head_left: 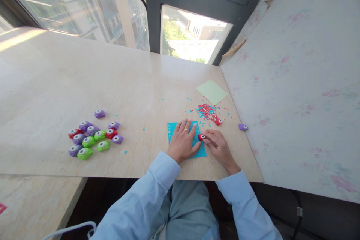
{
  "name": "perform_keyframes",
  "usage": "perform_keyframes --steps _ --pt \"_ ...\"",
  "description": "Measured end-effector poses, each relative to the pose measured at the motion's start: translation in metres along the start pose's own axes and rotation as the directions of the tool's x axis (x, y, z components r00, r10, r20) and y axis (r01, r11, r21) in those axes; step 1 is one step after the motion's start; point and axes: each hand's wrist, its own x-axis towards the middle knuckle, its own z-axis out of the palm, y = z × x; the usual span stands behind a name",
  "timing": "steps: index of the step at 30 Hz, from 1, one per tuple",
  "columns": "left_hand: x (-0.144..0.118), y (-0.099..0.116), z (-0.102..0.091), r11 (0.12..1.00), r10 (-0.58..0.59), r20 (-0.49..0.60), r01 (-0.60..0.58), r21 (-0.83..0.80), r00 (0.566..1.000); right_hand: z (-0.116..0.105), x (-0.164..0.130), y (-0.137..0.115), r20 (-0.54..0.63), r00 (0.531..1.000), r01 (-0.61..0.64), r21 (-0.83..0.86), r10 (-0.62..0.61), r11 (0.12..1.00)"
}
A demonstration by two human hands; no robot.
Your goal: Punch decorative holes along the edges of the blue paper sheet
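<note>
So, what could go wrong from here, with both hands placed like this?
The bright blue paper sheet could slip or crease if the left hand, lying flat on it, shifts. The small red punch with a round white top, held in the right hand, sits close to the left thumb, so it might catch it. The loose red and blue paper bits just beyond could scatter if brushed.

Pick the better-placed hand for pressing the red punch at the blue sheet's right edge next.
Likely right: the right hand already holds the red punch, while the left hand lies spread on the blue sheet.
</note>
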Motion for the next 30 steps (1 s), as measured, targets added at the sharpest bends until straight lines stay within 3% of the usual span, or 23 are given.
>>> perform_keyframes --steps 5,15,30 --pt "-0.0001 0.0003 -0.0016 1.0 -0.005 0.004 0.005 -0.018 1.0 -0.0011 0.0014 -0.0012 0.042 0.999 -0.001 -0.013 0.002 1.0" --pt "-0.0004 0.0016 -0.0012 1.0 0.001 0.014 -0.001 -0.023 1.0 0.0052 0.0014 0.0004 0.002 1.0 0.016 -0.097 -0.016 0.995" --pt "0.0001 0.0026 -0.0008 1.0 -0.013 0.01 0.013 -0.021 1.0 0.0027 -0.0015 0.0025 0.013 1.0 -0.009 -0.064 0.01 0.998"
